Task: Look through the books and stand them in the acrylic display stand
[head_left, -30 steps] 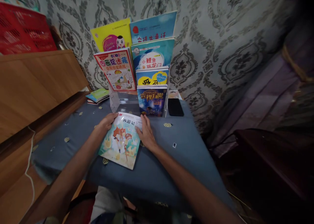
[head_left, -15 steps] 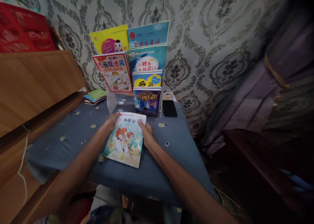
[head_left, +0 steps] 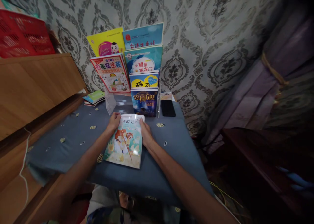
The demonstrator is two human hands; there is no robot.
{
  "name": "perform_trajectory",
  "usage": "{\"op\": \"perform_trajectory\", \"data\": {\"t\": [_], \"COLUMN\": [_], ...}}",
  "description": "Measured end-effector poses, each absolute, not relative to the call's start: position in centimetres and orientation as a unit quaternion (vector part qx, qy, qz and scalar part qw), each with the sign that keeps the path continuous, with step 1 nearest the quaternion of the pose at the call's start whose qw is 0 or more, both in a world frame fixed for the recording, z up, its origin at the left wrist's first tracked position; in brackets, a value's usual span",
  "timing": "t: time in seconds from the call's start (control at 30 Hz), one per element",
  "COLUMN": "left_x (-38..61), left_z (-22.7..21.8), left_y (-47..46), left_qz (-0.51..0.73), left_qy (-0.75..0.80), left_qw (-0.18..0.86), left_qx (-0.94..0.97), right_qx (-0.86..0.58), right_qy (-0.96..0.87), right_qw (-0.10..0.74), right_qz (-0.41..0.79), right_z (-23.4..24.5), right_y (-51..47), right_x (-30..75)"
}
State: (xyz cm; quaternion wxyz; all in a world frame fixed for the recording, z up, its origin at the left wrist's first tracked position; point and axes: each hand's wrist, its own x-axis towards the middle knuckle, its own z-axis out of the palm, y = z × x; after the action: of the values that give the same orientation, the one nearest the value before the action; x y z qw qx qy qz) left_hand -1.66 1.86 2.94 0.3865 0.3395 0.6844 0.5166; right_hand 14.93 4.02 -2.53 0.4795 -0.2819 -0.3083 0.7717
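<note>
A picture-covered book with Chinese writing at its top lies face up between my hands, over the table's front part. My left hand is closed on its upper left edge. On the upper right edge, my right hand grips the same book, thumb on the cover. Just beyond it stands a clear acrylic book rack. In its right column a dark blue book sits lowest, with a yellow and blue book and two teal ones behind. A red-bordered book and a yellow book fill the left column.
A black phone lies right of the rack. Several thin books are stacked at the left on the blue tablecloth. A red basket stands on a wooden headboard; patterned wallpaper is behind.
Both hands still hold the book, which has shifted only slightly. My left fingers have moved a little at its top corner. The view has turned slightly, so the rack appears further left.
</note>
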Motion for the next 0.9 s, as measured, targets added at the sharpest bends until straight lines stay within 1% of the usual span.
{"op": "perform_trajectory", "data": {"t": [0.07, 0.13, 0.3, 0.47, 0.63, 0.73, 0.9], "left_x": [-1.1, -0.3, 2.6, 5.2, 4.0, 1.2, -3.1], "left_z": [3.3, 3.4, 3.2, 2.9, 2.1, 0.9, -1.2], "left_y": [1.7, 1.5, 1.5, 1.8, 0.8, -0.2, -1.2], "left_qz": [0.488, 0.454, 0.359, 0.24, 0.203, 0.181, 0.153], "left_qy": [0.71, 0.714, 0.698, 0.621, 0.605, 0.64, 0.7], "left_qw": [0.281, 0.226, 0.155, 0.056, 0.035, 0.043, 0.054], "left_qx": [0.423, 0.483, 0.6, 0.744, 0.769, 0.745, 0.695], "right_qx": [-0.281, -0.284, -0.311, -0.316, -0.299, -0.298, -0.329], "right_qy": [-0.329, -0.346, -0.35, -0.341, -0.361, -0.392, -0.474], "right_qw": [0.486, 0.493, 0.488, 0.488, 0.484, 0.485, 0.509], "right_qz": [0.759, 0.746, 0.736, 0.738, 0.739, 0.723, 0.639], "right_z": [-2.7, -2.8, -3.3, -3.9, -4.5, -5.1, -5.7], "right_y": [4.0, 4.0, 4.5, 5.3, 5.6, 5.9, 7.1], "right_x": [14.9, 14.8, 14.8, 14.6, 14.3, 13.9, 14.3]}}
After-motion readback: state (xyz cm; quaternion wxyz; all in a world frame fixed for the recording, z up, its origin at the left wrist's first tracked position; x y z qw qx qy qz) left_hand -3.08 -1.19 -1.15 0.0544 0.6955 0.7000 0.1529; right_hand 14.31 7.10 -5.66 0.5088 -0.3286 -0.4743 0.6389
